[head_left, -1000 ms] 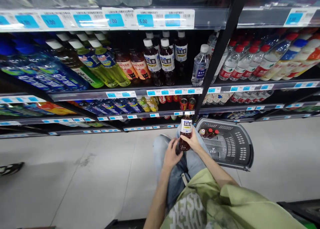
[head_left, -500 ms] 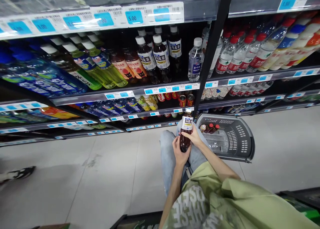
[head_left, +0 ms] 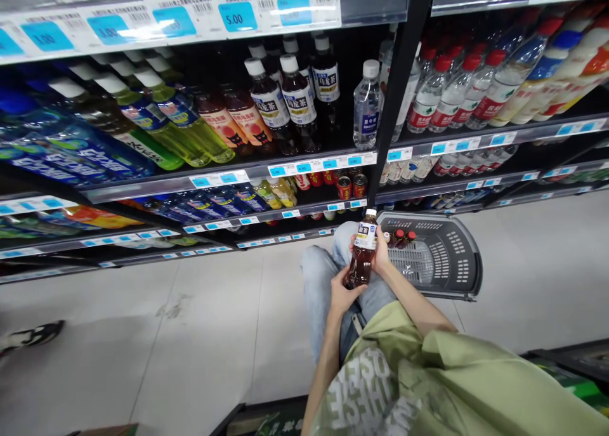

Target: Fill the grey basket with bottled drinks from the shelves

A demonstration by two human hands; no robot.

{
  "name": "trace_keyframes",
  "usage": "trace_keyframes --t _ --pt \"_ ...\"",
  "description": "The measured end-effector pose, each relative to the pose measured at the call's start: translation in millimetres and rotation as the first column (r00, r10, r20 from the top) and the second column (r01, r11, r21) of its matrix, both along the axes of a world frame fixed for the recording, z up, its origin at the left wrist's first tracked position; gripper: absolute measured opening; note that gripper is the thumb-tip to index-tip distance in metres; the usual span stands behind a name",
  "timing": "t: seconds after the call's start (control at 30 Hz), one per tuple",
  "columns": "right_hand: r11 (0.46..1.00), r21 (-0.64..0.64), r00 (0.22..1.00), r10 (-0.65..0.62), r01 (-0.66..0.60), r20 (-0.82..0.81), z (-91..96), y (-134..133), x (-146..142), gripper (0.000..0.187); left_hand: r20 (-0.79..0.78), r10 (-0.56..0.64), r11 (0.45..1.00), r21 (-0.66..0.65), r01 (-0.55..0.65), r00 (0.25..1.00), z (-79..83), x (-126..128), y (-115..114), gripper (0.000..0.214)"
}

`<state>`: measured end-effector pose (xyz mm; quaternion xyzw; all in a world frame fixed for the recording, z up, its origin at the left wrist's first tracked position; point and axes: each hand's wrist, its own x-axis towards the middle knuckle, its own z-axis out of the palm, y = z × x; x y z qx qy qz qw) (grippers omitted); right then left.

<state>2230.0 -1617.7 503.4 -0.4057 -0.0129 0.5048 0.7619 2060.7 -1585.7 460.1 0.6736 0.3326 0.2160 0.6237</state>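
Note:
Both hands grip a bottle of dark tea [head_left: 362, 261] with a white cap and a white label, tilted slightly above my knees. Around its lower end curl the fingers of my left hand [head_left: 343, 290]. My right hand [head_left: 380, 253] holds the upper part from the right side, its fingers partly hidden behind the bottle. A grey shopping basket [head_left: 469, 258] stands on the floor to the right of my knees. Several small bottles with red or white caps [head_left: 398, 237] lie at its near left end, beside clear wrapped items [head_left: 413, 261].
Shelves in front hold matching tea bottles [head_left: 301, 99], a lone clear water bottle [head_left: 367, 109], red-capped water bottles [head_left: 431, 99] and drink cans [head_left: 352, 186]. Price strips [head_left: 323, 164] line the shelf edges. Another person's shoe [head_left: 35, 336] is on the floor at far left.
The tea bottle has shifted right and turned, so its label faces differently. My right hand has moved from the bottle's front to its right side. The view has moved slightly.

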Motion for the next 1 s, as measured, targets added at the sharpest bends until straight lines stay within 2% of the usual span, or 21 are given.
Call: trace_keyframes --t 0.2,0.33,0.53,0.63,0.73,0.8,0.9,1.0 --pt "0.987 0.157 0.985 -0.008 0.035 -0.172 3.3 0.2 3.0 0.067 -0.001 -0.033 0.998 -0.059 0.032 0.999 1.9 2.1 0.0 0.079" --pt "0.983 0.174 0.977 -0.020 0.058 -0.213 7.8 1.9 2.6 0.064 0.001 -0.035 0.999 -0.019 0.035 0.999 -0.8 2.5 -2.5 0.082" --pt "0.985 0.154 0.981 -0.044 0.074 -0.190 1.3 3.4 5.0 0.064 0.080 -0.006 0.989 0.146 -0.006 0.997 0.3 -0.6 -5.3 0.081" --pt "0.989 0.137 0.987 -0.034 0.055 -0.155 -3.0 3.3 6.6 0.064 0.107 0.013 0.984 0.174 -0.032 0.994 0.7 -2.4 -6.8 0.075" --pt "0.990 0.133 0.993 -0.026 0.042 -0.119 -2.1 3.2 4.7 0.056 0.117 0.018 0.977 0.207 -0.042 0.993 -1.8 -1.3 -6.6 0.072" --pt "0.985 0.151 0.994 -0.066 0.079 -0.088 -0.1 3.9 1.9 0.048 0.101 0.054 0.971 0.225 -0.076 0.993 -3.9 0.7 -5.1 0.077" --pt "0.975 0.182 0.992 -0.120 0.127 -0.050 1.1 5.6 -1.3 0.045 0.045 0.123 0.977 0.167 -0.129 0.991 -5.6 2.4 -1.9 0.076" --pt "0.983 0.165 0.994 -0.066 0.079 -0.085 -0.6 6.8 0.2 0.046 0.043 0.139 0.988 0.062 -0.141 0.989 -5.0 0.5 0.3 0.068"
